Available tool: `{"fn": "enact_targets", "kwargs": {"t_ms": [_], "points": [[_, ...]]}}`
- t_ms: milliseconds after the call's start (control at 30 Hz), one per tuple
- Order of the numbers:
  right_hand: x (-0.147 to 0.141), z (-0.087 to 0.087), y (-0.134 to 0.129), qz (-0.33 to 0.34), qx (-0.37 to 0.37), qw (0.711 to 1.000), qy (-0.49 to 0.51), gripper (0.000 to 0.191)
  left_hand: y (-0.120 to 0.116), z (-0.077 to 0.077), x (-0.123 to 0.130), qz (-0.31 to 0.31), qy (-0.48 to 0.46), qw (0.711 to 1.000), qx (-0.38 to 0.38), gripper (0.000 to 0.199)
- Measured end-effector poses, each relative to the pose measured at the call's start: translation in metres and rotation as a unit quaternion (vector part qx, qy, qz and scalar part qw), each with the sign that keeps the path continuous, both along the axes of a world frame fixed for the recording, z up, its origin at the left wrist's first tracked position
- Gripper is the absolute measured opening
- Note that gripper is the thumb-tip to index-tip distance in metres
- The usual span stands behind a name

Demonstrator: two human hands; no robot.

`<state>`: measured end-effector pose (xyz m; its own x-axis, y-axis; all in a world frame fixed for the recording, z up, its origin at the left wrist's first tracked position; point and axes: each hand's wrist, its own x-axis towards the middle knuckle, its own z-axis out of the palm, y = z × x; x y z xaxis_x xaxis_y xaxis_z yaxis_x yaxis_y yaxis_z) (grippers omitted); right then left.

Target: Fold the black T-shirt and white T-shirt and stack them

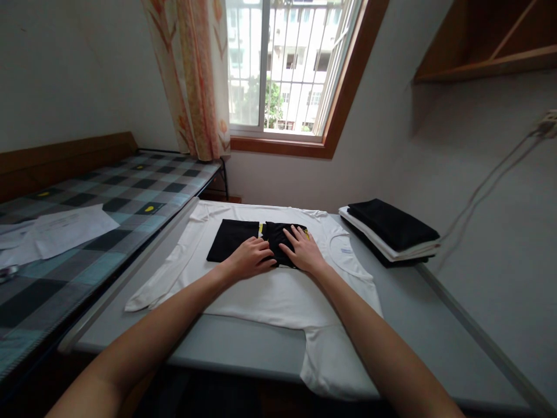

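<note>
At twelve o'clock we seemingly folded black cloth (232, 235), right hand (303, 249) spread open, left hand (251, 256) grip unclear; aligning edges seemed next.

Left hand (249, 258), right hand (304, 251): one each. Black garment (232, 240): one. White T-shirt (256, 293): one. Clothes stack (391, 226), right: one. Table (452, 337): one. Bed (91, 200), left: one. Window (296, 69), far: one.

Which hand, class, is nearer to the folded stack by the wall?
Right. The right hand lies on the black garment, left of the folded stack; the left hand is farther left, at the garment's near edge.
</note>
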<state>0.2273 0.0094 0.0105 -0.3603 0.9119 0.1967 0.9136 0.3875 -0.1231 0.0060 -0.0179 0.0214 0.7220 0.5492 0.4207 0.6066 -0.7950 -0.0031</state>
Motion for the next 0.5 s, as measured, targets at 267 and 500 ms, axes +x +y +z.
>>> {"fn": "enact_targets", "kwargs": {"t_ms": [267, 500], "points": [[0.011, -0.002, -0.004, 0.005, -0.005, 1.0, 0.013, 0.064, 0.001, 0.012, -0.008, 0.278, -0.051, 0.958, -0.057, 0.035], [0.011, -0.004, -0.002, 0.005, -0.017, 1.0, 0.016, 0.063, -0.003, 0.015, -0.004, 0.353, 0.007, 0.921, -0.165, 0.034]]}}
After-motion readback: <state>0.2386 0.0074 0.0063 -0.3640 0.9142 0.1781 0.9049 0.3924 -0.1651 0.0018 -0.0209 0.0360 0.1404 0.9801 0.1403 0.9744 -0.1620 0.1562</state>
